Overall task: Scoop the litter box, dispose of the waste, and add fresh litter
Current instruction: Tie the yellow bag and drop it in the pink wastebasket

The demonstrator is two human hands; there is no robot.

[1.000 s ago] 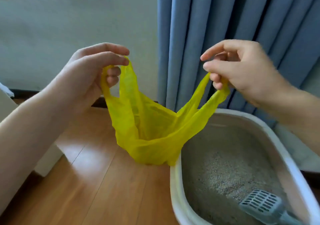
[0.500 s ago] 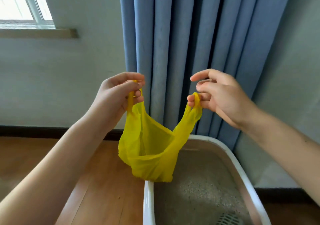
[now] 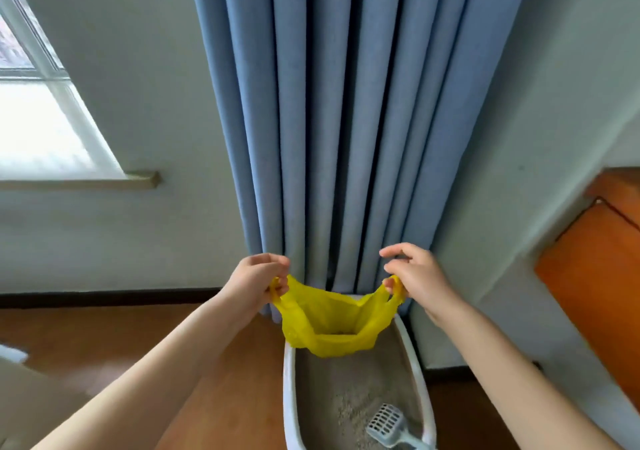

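Both hands hold a yellow bag [image 3: 327, 325] by its handles: the left hand [image 3: 256, 285] curls its grip round one loop, the right hand [image 3: 414, 278] pinches the other. Since a second ago the view has lifted and the bag has been carried out over the far end of the box [image 3: 289, 380], its mouth pulled wider. That suggests scooping is done and the bag is being readied for tying or disposal. Its mouth faces up, long axis running hand to hand, crosswise to the box. A scoop [image 3: 386, 418] lies in the litter at the box's near end.
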